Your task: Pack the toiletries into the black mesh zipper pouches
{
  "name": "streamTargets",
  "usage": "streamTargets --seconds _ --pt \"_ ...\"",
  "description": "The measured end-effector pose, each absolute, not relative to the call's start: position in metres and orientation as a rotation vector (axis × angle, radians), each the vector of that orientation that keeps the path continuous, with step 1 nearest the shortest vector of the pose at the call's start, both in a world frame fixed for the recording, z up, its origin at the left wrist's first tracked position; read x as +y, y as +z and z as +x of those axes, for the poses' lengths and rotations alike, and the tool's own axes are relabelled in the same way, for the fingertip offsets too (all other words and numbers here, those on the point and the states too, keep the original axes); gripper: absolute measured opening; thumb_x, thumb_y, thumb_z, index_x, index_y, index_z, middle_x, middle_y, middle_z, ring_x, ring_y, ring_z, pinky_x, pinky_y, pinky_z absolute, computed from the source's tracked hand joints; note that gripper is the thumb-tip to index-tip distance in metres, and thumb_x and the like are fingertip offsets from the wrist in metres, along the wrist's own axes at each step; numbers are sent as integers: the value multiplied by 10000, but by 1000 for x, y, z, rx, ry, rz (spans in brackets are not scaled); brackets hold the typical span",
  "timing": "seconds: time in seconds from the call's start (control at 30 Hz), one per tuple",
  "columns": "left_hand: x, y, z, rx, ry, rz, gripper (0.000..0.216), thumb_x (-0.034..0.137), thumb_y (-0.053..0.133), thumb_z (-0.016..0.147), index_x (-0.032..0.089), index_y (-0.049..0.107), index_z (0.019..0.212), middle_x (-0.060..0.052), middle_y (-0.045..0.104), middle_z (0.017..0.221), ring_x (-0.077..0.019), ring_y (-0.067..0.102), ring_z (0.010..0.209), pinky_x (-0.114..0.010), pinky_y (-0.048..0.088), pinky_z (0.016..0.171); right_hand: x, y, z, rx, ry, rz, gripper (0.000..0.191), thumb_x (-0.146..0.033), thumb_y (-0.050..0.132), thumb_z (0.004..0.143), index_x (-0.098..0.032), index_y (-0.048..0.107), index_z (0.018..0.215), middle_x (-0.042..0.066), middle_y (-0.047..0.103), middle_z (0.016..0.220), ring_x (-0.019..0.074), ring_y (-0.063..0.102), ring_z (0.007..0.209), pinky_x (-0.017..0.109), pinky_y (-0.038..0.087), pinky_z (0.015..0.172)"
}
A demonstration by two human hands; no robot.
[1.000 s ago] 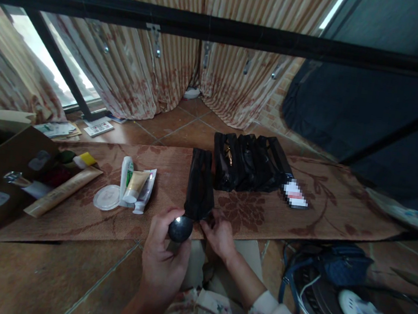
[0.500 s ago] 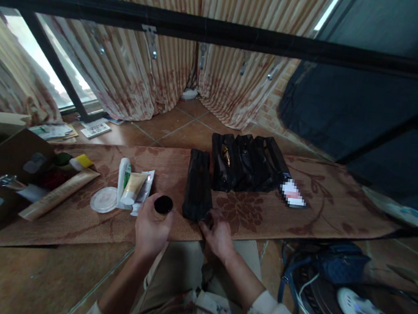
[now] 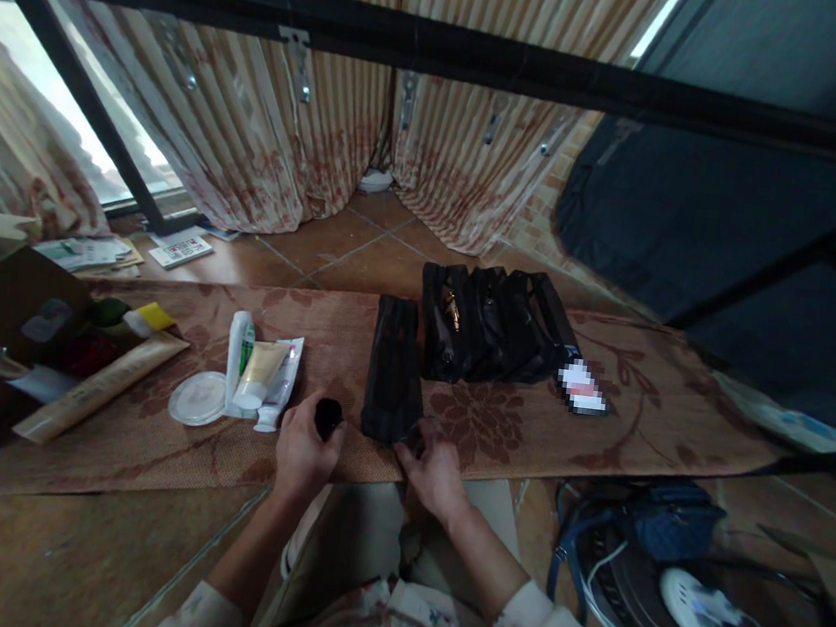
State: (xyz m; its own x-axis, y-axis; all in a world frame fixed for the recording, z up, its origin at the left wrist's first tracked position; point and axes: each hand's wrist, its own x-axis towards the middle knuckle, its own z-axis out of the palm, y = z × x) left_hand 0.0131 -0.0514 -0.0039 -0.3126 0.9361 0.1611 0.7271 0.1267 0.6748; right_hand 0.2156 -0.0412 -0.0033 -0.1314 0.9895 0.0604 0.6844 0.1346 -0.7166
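My left hand (image 3: 306, 450) is wrapped round a small round container with a black top (image 3: 329, 418); the hand hides most of its body. To its right, an upright black mesh pouch (image 3: 392, 371) stands on the brown patterned cloth. My right hand (image 3: 435, 464) has its fingers closed on the near end of this pouch. Left of my left hand lie a white and green tube (image 3: 238, 358), a beige tube (image 3: 261, 376) and a silvery white tube (image 3: 284, 384). Beside them sits a round clear lid (image 3: 198, 398).
Several black mesh pouches (image 3: 488, 327) stand in a row behind, one with a gold-coloured item showing. A blurred-out card or phone (image 3: 582, 387) lies right of them. A cardboard box (image 3: 0, 336) and a long tan tube (image 3: 99, 390) are at left. A dark metal bar (image 3: 449, 45) crosses ahead.
The black-topped container has tilted in my left hand, so its top faces more to the right. My right hand stays at the pouch's near end. The view has shifted slightly.
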Motion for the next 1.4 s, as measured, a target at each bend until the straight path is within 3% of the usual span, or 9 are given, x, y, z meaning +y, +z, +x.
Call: streamTargets --seconds 0.67,1.03,1.4 --pt "-54 -15 14 2177 913 1888 484 323 579 791 118 518 1225 -143 635 1135 -312 551 1064 -436 458 921 -43 -2 217 -1878 765 -1593 203 -273 594 788 -184 614 970 50 609 922 165 571 771 280 436 704" --pt "-54 -17 14 2168 925 1911 492 323 583 787 115 516 1227 -143 635 1125 -308 550 1063 -424 454 922 -43 -3 217 -1872 782 -1593 208 -272 589 792 -193 607 984 30 596 878 139 551 688 256 415 634" --pt "-54 -16 13 2167 908 1912 493 323 585 785 117 513 1228 -147 636 1109 -317 547 1066 -435 457 916 -43 -3 216 -1883 746 -1587 190 -276 591 790 -194 611 961 40 598 893 157 556 742 268 430 681"
